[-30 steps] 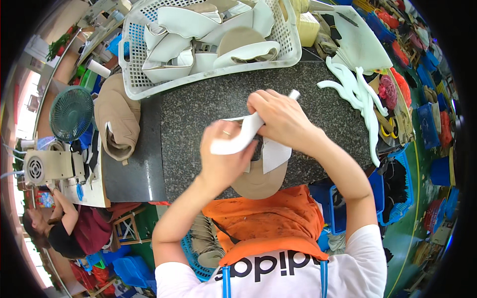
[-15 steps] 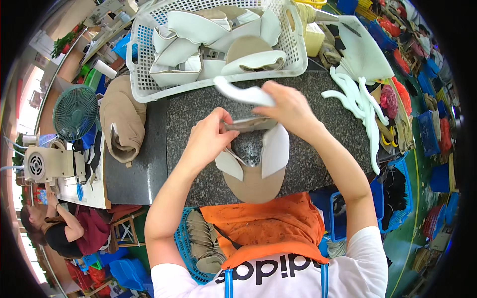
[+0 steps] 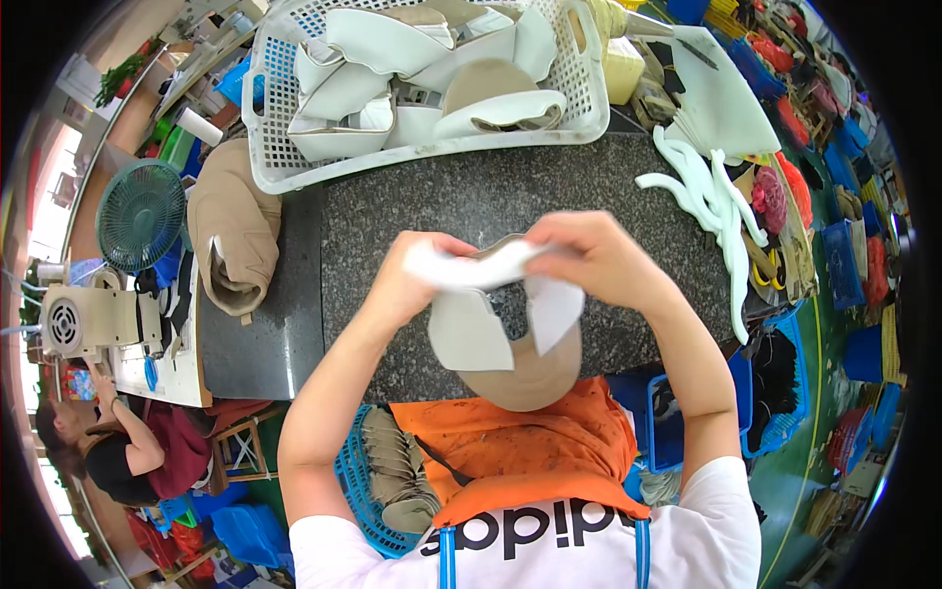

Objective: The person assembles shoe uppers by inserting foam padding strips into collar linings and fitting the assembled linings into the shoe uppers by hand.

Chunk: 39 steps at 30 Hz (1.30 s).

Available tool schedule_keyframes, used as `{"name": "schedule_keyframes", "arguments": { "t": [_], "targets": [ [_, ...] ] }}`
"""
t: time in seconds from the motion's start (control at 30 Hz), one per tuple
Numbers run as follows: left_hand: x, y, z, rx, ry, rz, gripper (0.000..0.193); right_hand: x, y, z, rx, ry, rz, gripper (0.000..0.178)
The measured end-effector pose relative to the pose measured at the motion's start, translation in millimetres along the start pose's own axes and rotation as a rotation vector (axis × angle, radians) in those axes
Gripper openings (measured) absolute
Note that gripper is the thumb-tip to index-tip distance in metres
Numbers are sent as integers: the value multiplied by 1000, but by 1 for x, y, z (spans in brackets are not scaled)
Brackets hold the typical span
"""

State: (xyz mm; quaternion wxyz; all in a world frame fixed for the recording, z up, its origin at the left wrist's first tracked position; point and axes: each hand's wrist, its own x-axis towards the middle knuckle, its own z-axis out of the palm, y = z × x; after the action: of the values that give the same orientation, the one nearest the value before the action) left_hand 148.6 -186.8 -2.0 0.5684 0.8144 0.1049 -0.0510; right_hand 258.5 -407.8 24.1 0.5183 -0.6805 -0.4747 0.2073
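Blurring white strip (image 3: 481, 267) is crossing a beige-and-white piece (image 3: 525, 389)

The right hand (image 3: 597, 257) is pinching the strip's right end, its fingertips blurring. The left hand (image 3: 400, 280) is meeting the other end, but the strip is covering some of its fingers; I cannot tell whether they are gripping it or the piece behind. Strip and hands are hiding much of that piece's far rim, while its rounded beige end is showing over the near edge of the speckled bench top (image 3: 638, 216), against the orange apron (image 3: 549, 447). Beyond, a white basket (image 3: 273, 147) is running out of view, its pale pieces (image 3: 388, 41) overlapping confusingly.
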Motion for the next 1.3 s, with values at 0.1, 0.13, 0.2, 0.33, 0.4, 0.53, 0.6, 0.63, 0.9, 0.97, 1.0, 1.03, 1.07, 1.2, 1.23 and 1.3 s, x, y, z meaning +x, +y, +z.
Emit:
{"name": "schedule_keyframes", "arguments": {
  "t": [0.1,0.13,0.2,0.33,0.4,0.53,0.6,0.63,0.9,0.97,1.0,1.03,1.07,1.2,1.23,1.3],
  "targets": [
    [-5,4,16,-233,-37,-118,18,2,8,14,-397,-109,-144,19],
    [-6,1,17,-238,-40,-125,18,1,8,16,-453,-120,-120,18],
    [-8,-2,17,-355,-94,-54,18,0,4,18,-507,-117,-89,17],
    [-12,0,19,-315,-102,-38,20,-2,-1,26,-617,-79,-44,18],
    [-13,0,19,-346,-105,-42,18,-3,-3,27,-644,-70,-36,19],
    [-20,14,30,-228,-71,-48,11,-7,-2,33,-709,-18,-34,20],
    [-17,6,31,-115,-30,16,11,-12,-5,33,-771,29,-69,20],
    [-16,4,31,-2,17,81,11,-14,-6,32,-833,75,-111,20],
    [-12,12,41,43,52,156,12,-24,-10,16,-817,104,75,16],
    [-7,17,42,95,76,289,10,-20,-8,21,-836,84,25,16],
    [-3,31,41,241,-1,144,11,-18,-5,22,-836,85,21,16],
    [1,40,41,385,-78,-2,13,-16,-2,22,-835,57,8,16],
    [2,38,44,388,-74,-1,13,-14,0,21,-834,29,-6,15],
    [-1,25,47,428,240,116,13,10,-22,18,-884,-154,16,11],
    [3,23,47,473,410,149,11,9,-28,34,-1016,-153,-11,18],
    [8,17,48,392,425,69,13,-4,-33,56,-997,-157,99,24]
  ]
}}
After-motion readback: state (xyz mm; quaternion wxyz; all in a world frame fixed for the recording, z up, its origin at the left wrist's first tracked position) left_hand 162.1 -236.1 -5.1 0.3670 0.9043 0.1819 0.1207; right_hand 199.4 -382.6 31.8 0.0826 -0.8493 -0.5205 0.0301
